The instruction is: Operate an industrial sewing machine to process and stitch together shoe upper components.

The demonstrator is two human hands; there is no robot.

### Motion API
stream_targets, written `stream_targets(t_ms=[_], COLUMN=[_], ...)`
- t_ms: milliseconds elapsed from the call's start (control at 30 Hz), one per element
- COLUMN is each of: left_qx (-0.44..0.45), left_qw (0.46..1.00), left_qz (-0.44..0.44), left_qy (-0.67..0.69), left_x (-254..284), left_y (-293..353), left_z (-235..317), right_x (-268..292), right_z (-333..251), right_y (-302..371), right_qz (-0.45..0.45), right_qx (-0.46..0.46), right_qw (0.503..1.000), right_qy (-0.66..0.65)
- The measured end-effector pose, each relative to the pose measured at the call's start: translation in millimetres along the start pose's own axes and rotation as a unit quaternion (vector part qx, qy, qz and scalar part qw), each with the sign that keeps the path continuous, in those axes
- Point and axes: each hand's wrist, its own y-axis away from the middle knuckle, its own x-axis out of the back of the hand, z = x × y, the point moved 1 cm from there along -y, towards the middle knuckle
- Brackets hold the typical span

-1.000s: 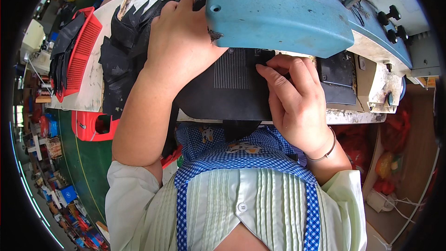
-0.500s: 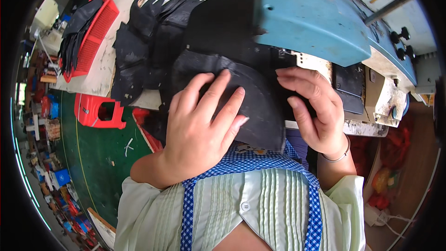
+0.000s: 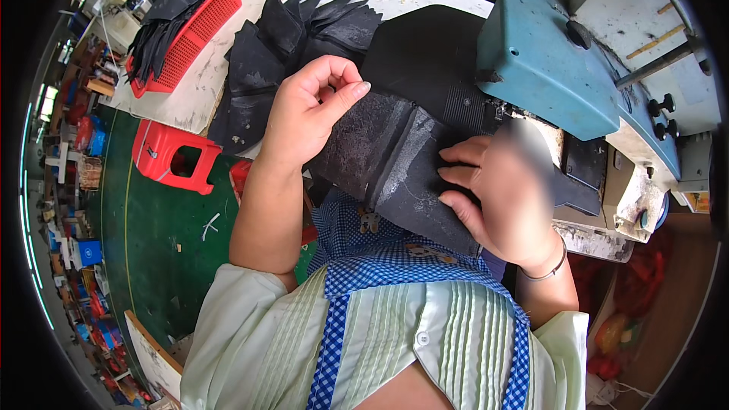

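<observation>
Think of the floppy black sheet as the middle of a clock. It lies in front of the person, right over the top of the blue checked apron, and it has a raised line across it and gray scuffs.

The left hand is at ten o'clock, by the sheet's top edge. Its thumb and pointer finger are close together, but I can't tell if they pinch the edge. The right hand is near four o'clock, resting on the sheet, with a space between its bent fingers and thumb. Part of it is blurry.

At two o'clock is a blue machine head. At ten o'clock, past the left hand, is a red basket.
</observation>
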Motion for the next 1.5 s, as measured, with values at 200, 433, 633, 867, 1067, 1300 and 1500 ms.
stream_targets(t_ms=[200,433,633,867,1067,1300,1500], left_qx=[-0.092,0.072,0.042,-0.049,0.183,-0.081,-0.053], left_qw=[0.980,0.879,0.832,0.878,0.883,0.942,0.938], left_qz=[0.137,0.454,0.291,0.273,0.216,0.304,0.191], left_qy=[0.115,0.127,-0.470,-0.390,-0.375,-0.118,0.284], left_x=[-12,102,155,63,53,35,5], left_y=[27,56,67,-53,-90,-41,29], left_z=[2,-49,-111,-115,-154,-32,54], right_x=[-14,-28,-56,-116,-93,-22,1], right_z=[-2,-11,-18,65,61,2,-13], right_y=[-19,-9,20,89,115,91,51], right_qz=[0.008,0.057,-0.127,0.093,0.023,-0.145,0.251], right_qx=[-0.086,-0.067,0.068,-0.151,-0.469,-0.175,0.042], right_qw=[0.996,0.996,0.977,0.981,0.865,0.974,0.956], right_qy=[-0.011,0.011,-0.155,-0.081,-0.179,0.002,0.148])
